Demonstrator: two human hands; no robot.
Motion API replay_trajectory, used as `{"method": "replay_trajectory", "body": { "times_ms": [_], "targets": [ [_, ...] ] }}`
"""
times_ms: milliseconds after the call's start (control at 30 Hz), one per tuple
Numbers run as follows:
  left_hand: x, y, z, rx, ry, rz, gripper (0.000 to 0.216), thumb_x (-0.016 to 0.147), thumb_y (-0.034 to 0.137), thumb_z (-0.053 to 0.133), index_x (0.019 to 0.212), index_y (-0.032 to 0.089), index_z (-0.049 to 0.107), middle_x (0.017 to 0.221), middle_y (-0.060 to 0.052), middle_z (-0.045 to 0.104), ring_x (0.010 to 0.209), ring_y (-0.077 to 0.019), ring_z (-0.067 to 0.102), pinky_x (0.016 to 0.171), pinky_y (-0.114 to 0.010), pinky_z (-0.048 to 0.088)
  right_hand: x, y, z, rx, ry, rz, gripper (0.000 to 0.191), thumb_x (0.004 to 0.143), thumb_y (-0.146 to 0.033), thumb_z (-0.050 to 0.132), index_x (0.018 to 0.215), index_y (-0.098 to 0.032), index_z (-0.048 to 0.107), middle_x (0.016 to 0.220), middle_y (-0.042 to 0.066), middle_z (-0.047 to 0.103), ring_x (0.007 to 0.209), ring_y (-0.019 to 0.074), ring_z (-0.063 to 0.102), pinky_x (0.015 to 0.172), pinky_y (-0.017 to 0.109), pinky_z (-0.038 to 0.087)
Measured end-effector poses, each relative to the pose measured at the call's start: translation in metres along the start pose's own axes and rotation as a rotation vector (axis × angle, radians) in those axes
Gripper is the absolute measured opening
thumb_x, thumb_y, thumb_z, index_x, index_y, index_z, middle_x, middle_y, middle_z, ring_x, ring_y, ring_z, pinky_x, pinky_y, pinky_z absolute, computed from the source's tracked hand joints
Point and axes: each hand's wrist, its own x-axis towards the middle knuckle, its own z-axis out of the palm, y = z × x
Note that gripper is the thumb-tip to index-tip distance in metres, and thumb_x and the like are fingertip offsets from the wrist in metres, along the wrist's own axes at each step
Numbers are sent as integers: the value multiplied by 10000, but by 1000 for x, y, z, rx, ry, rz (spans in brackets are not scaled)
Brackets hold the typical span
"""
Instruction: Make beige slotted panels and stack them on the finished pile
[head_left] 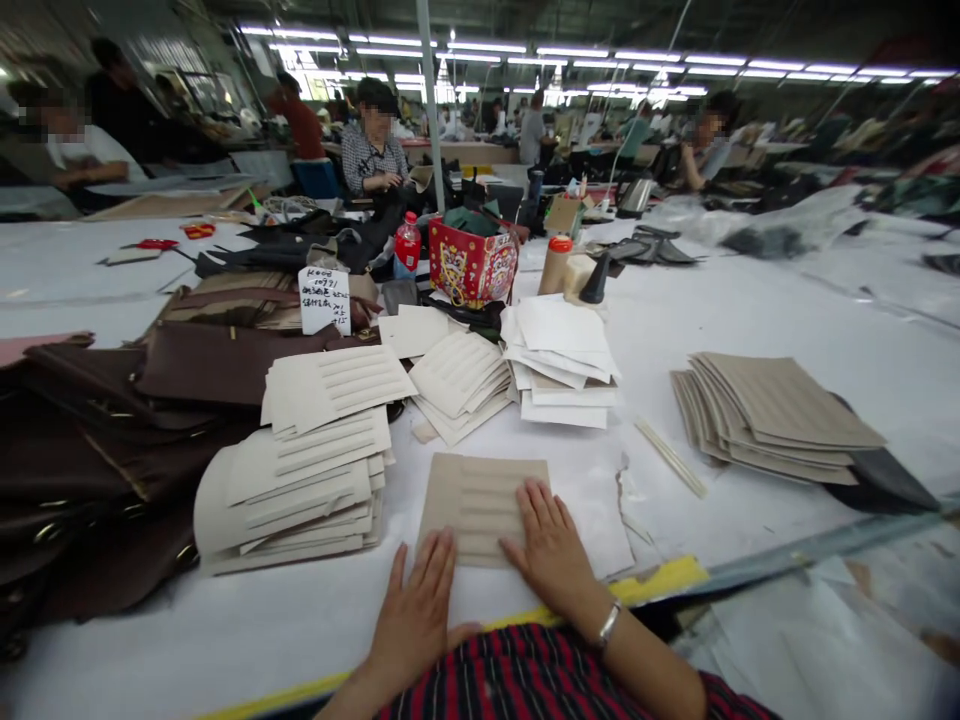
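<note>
A beige ribbed panel (480,485) lies flat on the white table in front of me. My right hand (551,545) rests on its right side, fingers stretched out. At the panel's lower left corner, my left hand (420,595) lies with extended fingers, the tips touching the edge. To the left stands a tall, uneven stack of cream ribbed panels (300,490). A smaller pile of similar panels (461,380) sits just behind. On the far right is a stack of tan ribbed panels (787,400), partly over a dark piece.
Dark brown leather bags (97,470) cover the left side. White sheets (562,340) are piled behind the panel, near a red patterned box (472,260), a red-capped bottle (407,247) and a glue bottle (555,265). Thin sticks (670,457) lie at right. Yellow tape (667,580) runs along the front edge.
</note>
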Motion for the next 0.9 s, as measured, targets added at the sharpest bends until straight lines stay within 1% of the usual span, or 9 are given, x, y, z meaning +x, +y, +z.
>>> {"method": "replay_trajectory", "body": {
  "times_ms": [100,267,433,533,567,633,733,800,900],
  "targets": [
    [-22,4,2,-1,15,52,666,807,607,292,1321,188,341,1380,-93,331,1245,-279,319,1016,-529,157,16,18,-11,27,-38,-32,552,856,-381,385,1316,-79,336,1372,152,330,1271,240,259,1003,424,271],
    [1,9,6,-23,3,1,598,807,543,382,1226,129,486,1337,-132,394,1196,-300,389,954,-442,328,42,49,-33,-107,-89,-10,429,827,-89,357,1245,-115,451,1290,139,448,1162,217,414,950,402,341],
    [6,17,21,-16,62,-4,581,783,525,431,1124,77,576,1272,-181,461,1136,-340,446,901,-443,379,-24,5,-42,-233,-137,-175,338,766,-119,461,1065,-38,598,1242,201,477,1205,307,348,993,471,257],
    [0,12,32,-43,76,-1,601,754,559,437,1097,93,598,1268,-174,468,1128,-349,451,897,-469,377,-44,11,-59,-69,-285,-240,251,760,-181,480,942,-175,653,1099,86,602,1046,222,511,922,363,369],
    [1,9,34,-55,65,-4,608,742,568,441,1091,98,603,1263,-170,474,1123,-350,455,896,-478,375,-39,28,-68,-46,-300,-165,267,772,-171,456,962,-202,640,1066,59,617,993,187,541,887,319,396],
    [6,3,33,-87,33,-8,599,735,577,435,1063,111,618,1220,-165,519,1094,-343,483,894,-490,372,-17,77,-88,-124,-213,187,374,800,-98,367,1110,-176,561,1101,87,594,989,157,544,851,278,410],
    [29,-4,19,-159,72,18,513,794,539,387,1029,152,628,1133,-132,591,1032,-284,539,915,-456,370,24,150,-104,-312,-122,680,423,814,-72,321,1216,-54,449,1204,227,482,1076,234,489,836,364,404],
    [51,-4,10,-191,178,11,499,827,503,366,1108,146,573,1206,-129,540,1084,-250,507,945,-407,357,41,178,-100,-305,-156,750,372,800,-68,344,1127,-13,512,1111,266,522,1026,269,519,794,391,413],
    [85,4,7,-196,248,-55,576,820,498,390,1250,117,435,1350,-155,371,1215,-265,370,971,-409,322,49,190,-90,-246,-180,721,308,779,-71,380,1014,-18,572,1053,268,543,1013,294,522,793,419,400]
  ]
}}
